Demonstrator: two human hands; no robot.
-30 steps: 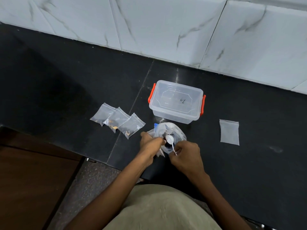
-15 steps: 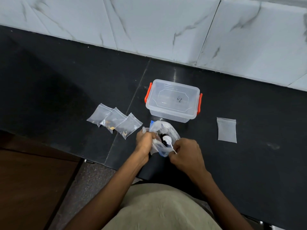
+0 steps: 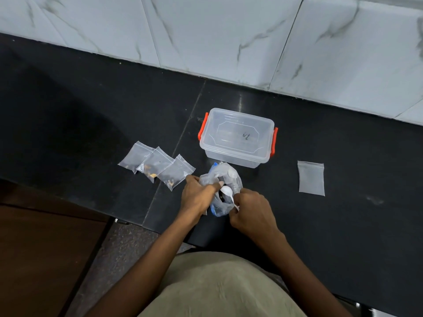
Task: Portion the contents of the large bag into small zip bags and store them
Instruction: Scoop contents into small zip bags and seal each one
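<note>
A crumpled clear large bag (image 3: 225,177) with a blue strip lies near the counter's front edge. My left hand (image 3: 198,196) grips its left side and holds the mouth apart. A white plastic spoon (image 3: 227,192) is held by my right hand (image 3: 250,210), its bowl over the bag's opening. Three small zip bags (image 3: 158,167) with a little brown content lie in a row to the left. One flat small zip bag (image 3: 311,177) lies to the right. A clear lidded box (image 3: 237,137) with orange latches stands just behind the large bag.
The black stone counter (image 3: 91,115) ends at a white marble wall (image 3: 229,37) behind. Its front edge drops to a brown wooden panel (image 3: 43,255) at lower left and a speckled floor (image 3: 128,245).
The spoon's bowl has risen to the bag's mouth. My left hand has shifted its grip on the bag's edge, thumb across the opening.
</note>
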